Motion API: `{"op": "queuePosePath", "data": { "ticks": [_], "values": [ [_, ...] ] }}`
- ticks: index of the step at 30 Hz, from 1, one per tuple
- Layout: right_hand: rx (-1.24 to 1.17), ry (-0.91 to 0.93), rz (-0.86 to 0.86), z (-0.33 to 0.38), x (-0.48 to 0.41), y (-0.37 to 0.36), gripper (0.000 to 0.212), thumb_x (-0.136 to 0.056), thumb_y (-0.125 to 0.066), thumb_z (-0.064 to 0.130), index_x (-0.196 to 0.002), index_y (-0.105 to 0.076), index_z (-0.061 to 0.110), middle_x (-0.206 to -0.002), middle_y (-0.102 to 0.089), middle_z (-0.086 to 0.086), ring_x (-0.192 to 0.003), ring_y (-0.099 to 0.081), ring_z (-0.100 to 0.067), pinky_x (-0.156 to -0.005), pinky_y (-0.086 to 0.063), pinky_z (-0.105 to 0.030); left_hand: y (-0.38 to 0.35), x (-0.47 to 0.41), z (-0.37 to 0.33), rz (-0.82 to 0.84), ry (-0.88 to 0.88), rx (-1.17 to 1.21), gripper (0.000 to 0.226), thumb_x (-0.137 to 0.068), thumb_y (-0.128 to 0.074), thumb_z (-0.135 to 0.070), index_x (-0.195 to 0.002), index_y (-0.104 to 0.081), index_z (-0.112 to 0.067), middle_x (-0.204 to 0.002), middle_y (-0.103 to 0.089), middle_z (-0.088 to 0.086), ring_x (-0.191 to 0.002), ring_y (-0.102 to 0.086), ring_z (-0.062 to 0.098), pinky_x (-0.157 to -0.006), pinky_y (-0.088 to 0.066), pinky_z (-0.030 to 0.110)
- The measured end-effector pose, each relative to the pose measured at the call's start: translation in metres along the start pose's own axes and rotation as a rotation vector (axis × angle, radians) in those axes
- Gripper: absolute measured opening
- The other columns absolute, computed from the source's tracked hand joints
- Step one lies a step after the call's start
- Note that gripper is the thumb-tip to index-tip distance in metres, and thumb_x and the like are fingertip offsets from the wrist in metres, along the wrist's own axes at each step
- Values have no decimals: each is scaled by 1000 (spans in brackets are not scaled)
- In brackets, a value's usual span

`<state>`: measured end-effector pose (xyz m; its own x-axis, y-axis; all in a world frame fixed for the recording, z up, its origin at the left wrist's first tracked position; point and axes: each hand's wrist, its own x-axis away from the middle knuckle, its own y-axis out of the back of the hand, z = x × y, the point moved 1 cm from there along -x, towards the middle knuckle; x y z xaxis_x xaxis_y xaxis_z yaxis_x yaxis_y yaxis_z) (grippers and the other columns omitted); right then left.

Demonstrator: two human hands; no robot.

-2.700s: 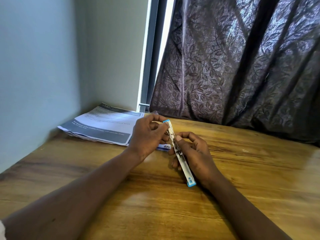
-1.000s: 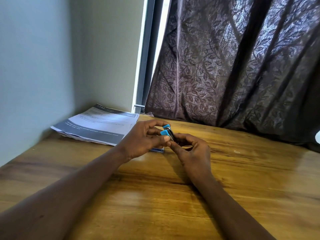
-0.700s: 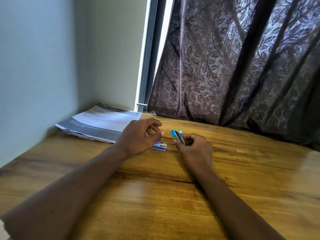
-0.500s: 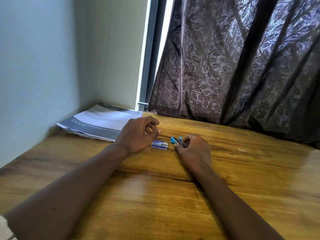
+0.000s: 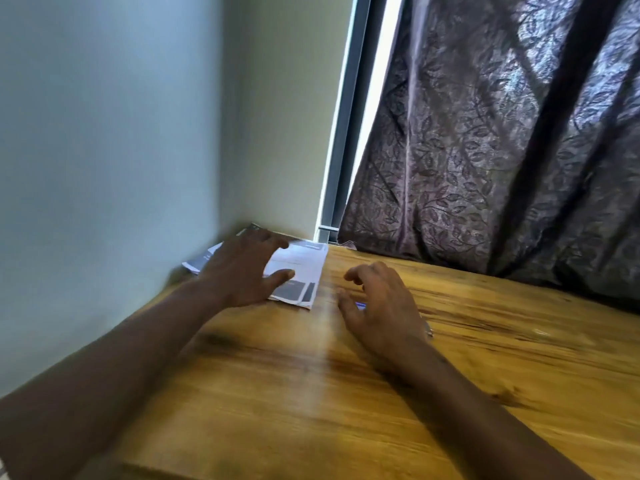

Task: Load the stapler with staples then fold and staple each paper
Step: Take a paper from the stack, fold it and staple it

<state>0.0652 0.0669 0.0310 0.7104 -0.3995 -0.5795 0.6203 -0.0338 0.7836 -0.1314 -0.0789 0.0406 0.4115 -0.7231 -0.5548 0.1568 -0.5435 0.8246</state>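
head-worn view, facing forward-down, near table (image 5: 311, 393)

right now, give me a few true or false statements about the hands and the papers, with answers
1. The left hand reaches over the papers with fingers spread. True.
2. The right hand holds a sheet of paper up in the air. False: it is low over the table, fingers loosely curled, holding nothing.
3. The papers lie in the table's far left corner by the wall. True.
4. The papers are under the right hand. False: they are under the left hand; the right hand is beside them, over bare wood.
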Motion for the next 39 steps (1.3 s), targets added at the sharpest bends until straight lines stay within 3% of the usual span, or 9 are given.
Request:
{"op": "queuePosePath", "data": {
  "ticks": [3, 6, 13, 20, 24, 29, 33, 36, 39],
  "values": [
    [-89, -206, 102, 15, -44, -13, 28, -85, -64, 37, -94, -74, 12, -94, -72, -4, -93, -64, -22, -79, -50, -34, -4, 11, 37, 96, 88, -25, 64, -90, -57, -64, -142, -51, -26, -149, -54, 1, -139, -48, 23, -113, -40, 43],
    [-152, -332, 122, 20, -88, -33, 30, -78, -63, 36, -72, -67, 7, -69, -64, -5, -81, -68, -30, -62, -44, -29, -14, 13, 52, 188, 170, 34, 65, -91, -56, -66, -143, -50, -29, -155, -48, -1, -144, -43, 21, -117, -36, 41],
    [-95, -570, 313, 33, -135, -69, 59, -83, -75, 41, -129, -55, 9, -131, -61, -12, -117, -61, -29, -76, -45, -29, -25, 6, 54, 292, 228, 102, 68, -83, -53, -78, -137, -54, -37, -149, -54, -4, -138, -46, 21, -111, -38, 47],
    [-125, -750, 353, 41, -143, -79, 94, -73, -88, 38, -146, -38, 7, -142, -55, -13, -120, -60, -31, -80, -49, -35, -22, -1, 49, 357, 237, 47, 73, -79, -49, -85, -136, -55, -40, -151, -49, -3, -141, -41, 22, -112, -34, 51],
    [-382, -895, 192, 26, -139, -82, 79, -69, -92, 19, -133, -48, 3, -104, -68, -12, -72, -65, -23, -58, -51, -31, -21, -2, 44, 370, 228, 29, 77, -79, -47, -87, -138, -54, -38, -152, -48, 0, -142, -39, 24, -114, -32, 53],
    [-552, -951, 98, 15, -133, -77, 41, -72, -90, 10, -102, -63, 0, -76, -68, -11, -53, -58, -18, -44, -42, -27, -21, -2, 43, 367, 227, 61, 79, -80, -47, -87, -140, -53, -35, -152, -47, 1, -144, -38, 23, -114, -28, 53],
    [-628, -891, 115, 12, -128, -76, 32, -74, -87, 4, -100, -69, 2, -85, -74, -16, -57, -62, -19, -51, -52, -31, -19, -2, 39, 300, 233, 81, 79, -84, -46, -82, -144, -50, -31, -152, -48, 4, -143, -40, 25, -112, -29, 52],
    [-697, -857, 86, 14, -124, -75, 29, -72, -88, 6, -96, -72, 4, -93, -76, -17, -72, -69, -21, -74, -62, -41, -17, -3, 38, 226, 234, 88, 74, -88, -47, -77, -145, -48, -29, -151, -49, 5, -143, -40, 26, -111, -31, 52],
    [-686, -729, 35, 22, -117, -61, 23, -77, -85, 12, -95, -71, 6, -91, -71, -4, -77, -62, -13, -72, -53, -30, -15, -4, 38, 165, 234, 107, 70, -90, -52, -70, -146, -45, -29, -151, -47, 5, -144, -39, 26, -111, -32, 51]
  ]
}}
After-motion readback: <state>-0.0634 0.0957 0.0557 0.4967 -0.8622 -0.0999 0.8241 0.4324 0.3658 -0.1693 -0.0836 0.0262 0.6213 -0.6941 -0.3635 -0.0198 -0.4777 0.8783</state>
